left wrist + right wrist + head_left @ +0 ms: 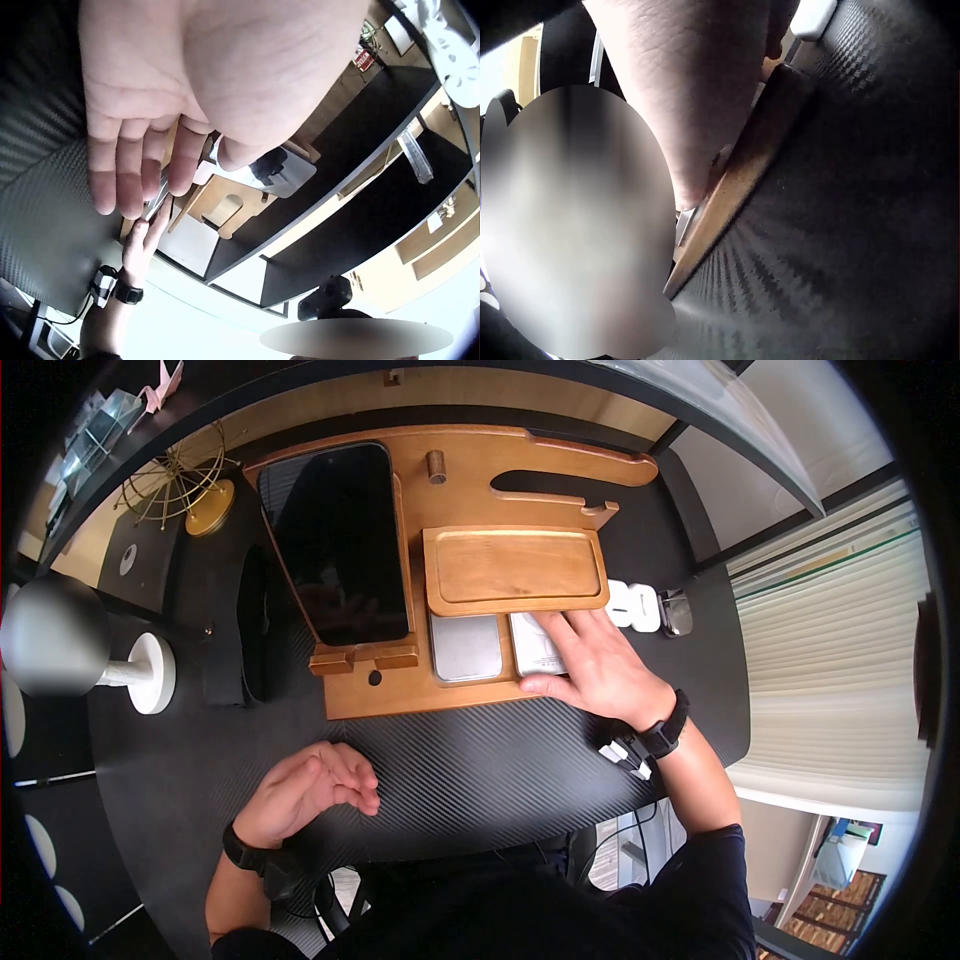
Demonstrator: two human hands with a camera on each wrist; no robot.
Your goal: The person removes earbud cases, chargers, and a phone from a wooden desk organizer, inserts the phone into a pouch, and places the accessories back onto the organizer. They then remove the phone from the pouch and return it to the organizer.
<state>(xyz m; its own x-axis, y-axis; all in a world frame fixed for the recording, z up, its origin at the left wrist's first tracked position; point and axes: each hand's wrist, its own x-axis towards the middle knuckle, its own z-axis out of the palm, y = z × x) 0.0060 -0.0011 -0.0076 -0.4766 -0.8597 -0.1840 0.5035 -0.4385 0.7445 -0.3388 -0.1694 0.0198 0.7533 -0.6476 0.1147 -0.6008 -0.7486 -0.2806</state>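
My right hand lies over the lower right of a wooden desk stand, fingers extended under its raised tray and thumb out to the side. They touch a flat white rectangular item, partly covered by the hand. Beside it in the base sits a silver rectangular item. A dark-screened phone leans in the stand's left holder. My left hand, palm filling the left wrist view, hovers near the desk's front with loosely bent fingers and holds nothing.
Right of the tray are a white earbud case and a small dark glossy item. White cable plugs lie near the right wrist. At left stand a black pouch-like item, a white round base and a gold wire ornament.
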